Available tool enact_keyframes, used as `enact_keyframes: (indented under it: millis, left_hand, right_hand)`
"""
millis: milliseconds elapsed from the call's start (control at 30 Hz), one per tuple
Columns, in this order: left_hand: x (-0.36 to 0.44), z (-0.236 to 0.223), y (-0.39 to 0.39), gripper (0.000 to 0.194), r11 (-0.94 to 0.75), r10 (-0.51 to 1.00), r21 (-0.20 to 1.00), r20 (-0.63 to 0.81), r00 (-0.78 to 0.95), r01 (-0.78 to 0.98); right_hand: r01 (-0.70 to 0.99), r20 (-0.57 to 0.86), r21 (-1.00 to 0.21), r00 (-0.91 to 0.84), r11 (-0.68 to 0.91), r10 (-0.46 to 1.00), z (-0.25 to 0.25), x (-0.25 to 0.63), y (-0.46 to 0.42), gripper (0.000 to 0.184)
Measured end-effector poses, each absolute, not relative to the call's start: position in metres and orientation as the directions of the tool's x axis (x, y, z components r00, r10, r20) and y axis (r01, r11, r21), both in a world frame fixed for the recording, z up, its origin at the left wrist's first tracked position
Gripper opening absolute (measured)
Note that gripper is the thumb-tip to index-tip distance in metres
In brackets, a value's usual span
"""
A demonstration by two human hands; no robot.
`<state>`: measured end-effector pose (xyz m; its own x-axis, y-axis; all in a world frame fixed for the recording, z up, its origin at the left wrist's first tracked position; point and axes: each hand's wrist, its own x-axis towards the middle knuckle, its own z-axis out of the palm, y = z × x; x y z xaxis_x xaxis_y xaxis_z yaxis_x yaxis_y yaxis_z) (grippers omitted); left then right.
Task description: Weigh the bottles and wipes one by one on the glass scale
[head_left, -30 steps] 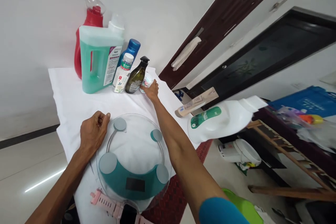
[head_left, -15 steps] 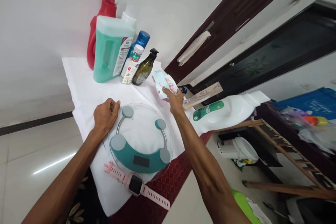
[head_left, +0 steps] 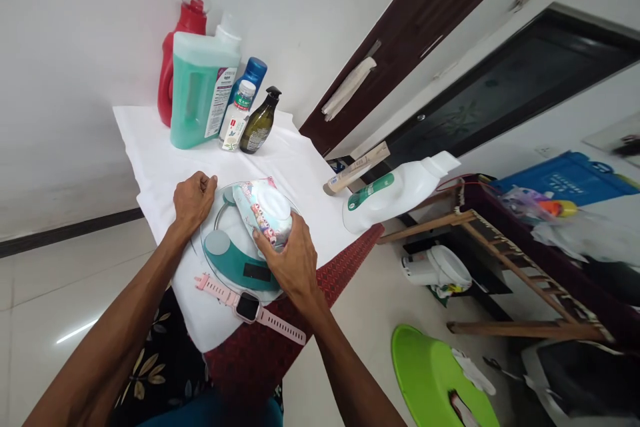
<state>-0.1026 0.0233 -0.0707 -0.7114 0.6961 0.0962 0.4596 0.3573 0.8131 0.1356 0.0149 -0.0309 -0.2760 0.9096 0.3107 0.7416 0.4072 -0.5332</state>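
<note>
My right hand grips a pack of wet wipes, light blue and pink with a white lid, over the round glass bathroom scale. Whether the pack touches the glass I cannot tell. The pack and hand hide the scale's right side. My left hand, its fingers curled in, rests on the white cloth by the scale's left edge; nothing shows inside it. A pink smartwatch lies just in front of the scale, its strap stretched out.
Behind the scale stand a red bottle, a green jug, a blue bottle, a small clear bottle and a dark pump bottle. To the right are a beige box and a white bottle.
My right hand has brought the wipes pack from the cloth's far right side to over the scale. My left hand stays by the scale's edge. The view has shifted somewhat.
</note>
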Motion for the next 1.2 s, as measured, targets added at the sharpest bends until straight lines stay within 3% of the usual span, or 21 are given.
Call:
enact_keyframes:
  millis: [100, 233, 400, 467, 700, 867, 1000, 1200]
  left_hand:
    - [-0.103, -0.071, 0.023, 0.030, 0.357, 0.695, 0.819, 0.089, -0.714, 0.449]
    - [-0.104, -0.072, 0.023, 0.031, 0.363, 0.698, 0.815, 0.083, -0.711, 0.451]
    - [-0.105, -0.071, 0.025, 0.030, 0.387, 0.696, 0.798, 0.076, -0.714, 0.462]
    - [-0.106, -0.071, 0.025, 0.029, 0.386, 0.695, 0.798, 0.078, -0.715, 0.463]
    - [-0.106, -0.070, 0.024, 0.030, 0.380, 0.702, 0.810, 0.062, -0.710, 0.446]
    - [-0.107, -0.072, 0.026, 0.033, 0.379, 0.715, 0.806, 0.056, -0.697, 0.454]
    - [-0.106, -0.074, 0.029, 0.035, 0.393, 0.719, 0.794, 0.050, -0.694, 0.464]
    - [-0.105, -0.077, 0.031, 0.039, 0.408, 0.727, 0.778, 0.040, -0.686, 0.478]
  right_hand:
    - [0.711, 0.392, -0.523, -0.288, 0.469, 0.874, -0.018, 0.151, 0.008, 0.086]
    - [0.716, 0.482, -0.520, -0.206, 0.467, 0.852, 0.002, 0.162, 0.013, 0.081]
    - [0.751, 0.370, -0.499, -0.267, 0.433, 0.890, -0.006, 0.134, 0.025, 0.115]
    - [0.765, 0.303, -0.492, -0.297, 0.415, 0.906, -0.016, 0.121, 0.029, 0.120]
    - [0.703, 0.316, -0.609, -0.208, 0.366, 0.926, -0.025, 0.123, 0.056, 0.077]
    - [0.722, 0.454, -0.607, -0.026, 0.331, 0.891, -0.016, 0.125, 0.135, 0.075]
    - [0.825, 0.399, -0.548, 0.108, 0.142, 0.910, -0.022, 0.117, 0.222, 0.071]
    - [0.847, 0.374, -0.532, 0.240, -0.005, 0.896, -0.035, 0.110, 0.300, 0.061]
